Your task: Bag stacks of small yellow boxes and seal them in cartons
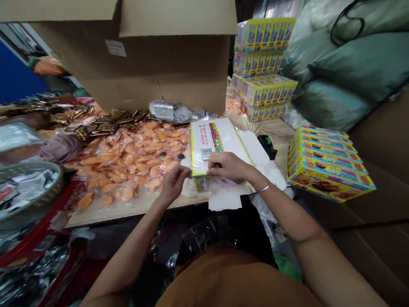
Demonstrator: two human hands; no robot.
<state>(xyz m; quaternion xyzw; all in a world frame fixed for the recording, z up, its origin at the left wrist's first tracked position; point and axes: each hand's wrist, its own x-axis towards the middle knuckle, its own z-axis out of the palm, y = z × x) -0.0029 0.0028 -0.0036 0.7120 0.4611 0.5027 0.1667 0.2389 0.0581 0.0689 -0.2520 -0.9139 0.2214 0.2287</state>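
Note:
A printed carton (227, 134) with a white top, yellow edges and a barcode lies on the table in front of me. Clear, shiny film seems to show along its near side. At the carton's near left corner, the fingers of my left hand (175, 182) are pinched together. My right hand (227, 165) is curled over the near edge beside the barcode, fingertips pressed together. What either pinch holds is too small to make out. Under the carton, an unfolded white cardboard piece (226, 202) sticks out past the table edge.
Orange pieces in clear wrappers (128, 157) spread to the left, with brown-gold packets (107, 123) behind. A large cardboard box (172, 72) stands at the back. Yellow cartons (265, 89) are stacked back right; more cartons (326, 166) sit right. A black tape dispenser (267, 147) and a basket (54, 192) flank me.

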